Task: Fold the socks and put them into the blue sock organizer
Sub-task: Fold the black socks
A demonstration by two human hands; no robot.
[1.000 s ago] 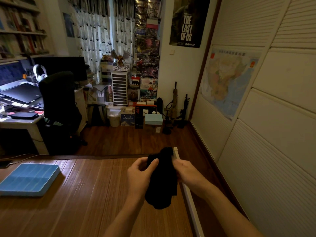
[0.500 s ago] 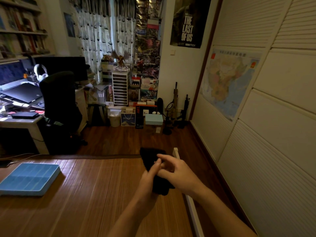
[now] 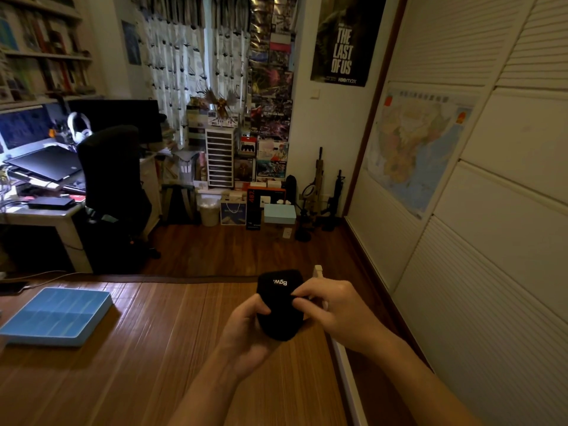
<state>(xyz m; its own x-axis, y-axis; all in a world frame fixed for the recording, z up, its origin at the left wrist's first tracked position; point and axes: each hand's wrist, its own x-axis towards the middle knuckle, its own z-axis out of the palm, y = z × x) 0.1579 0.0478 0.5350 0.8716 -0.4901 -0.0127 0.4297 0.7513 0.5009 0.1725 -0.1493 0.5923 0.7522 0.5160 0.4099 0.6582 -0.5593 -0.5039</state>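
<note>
A black sock bundle (image 3: 278, 305) with small white lettering near its top is held up in front of me, folded into a compact lump. My left hand (image 3: 246, 330) cups it from the left and below, thumb on its front. My right hand (image 3: 333, 305) pinches its right edge with curled fingers. The blue sock organizer (image 3: 57, 315), a flat tray with several compartments, lies on the bamboo mat (image 3: 153, 348) far to the left of my hands.
The mat's right side ends at a white rail (image 3: 345, 373), with a dark wood floor strip and a white panelled wardrobe (image 3: 491, 272) beyond. A desk (image 3: 40, 210) and a black office chair (image 3: 113, 179) stand at the back left past the mat's far edge.
The long hanging sock has been folded up into a short, compact bundle between both hands. The hands stayed near the mat's right edge.
</note>
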